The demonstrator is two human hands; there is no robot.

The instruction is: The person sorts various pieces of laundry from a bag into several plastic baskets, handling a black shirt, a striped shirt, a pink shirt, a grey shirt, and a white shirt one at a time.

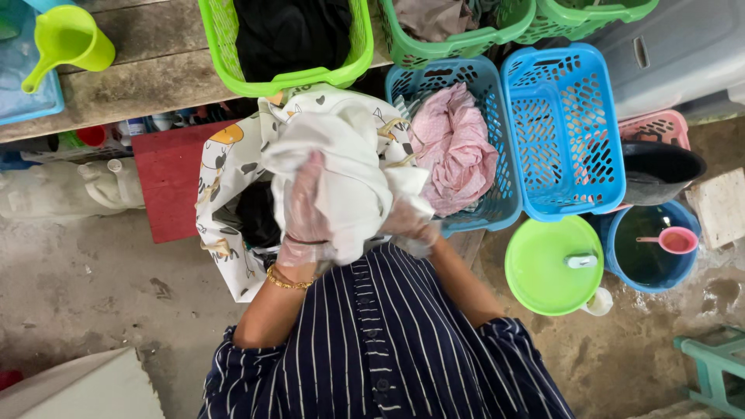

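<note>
Nearest the camera was a navy, white-striped buttoned shirt front (388, 341); above it, 2 hands in thin clear plastic gloves gripped a bunched white cloth garment (349, 167). The left hand (304, 209), a gold bracelet (289, 281) at its wrist, was closed round the bundle's left side; the right hand (410, 225) was clenched under its lower right edge. The garment was held over a cream cartoon-print fabric bag (225, 167), beside a blue plastic basket (497, 206) holding pink cloth (458, 147). The cloth appeared soft, limp and light; gathered folds probably offered the surest hold.
</note>
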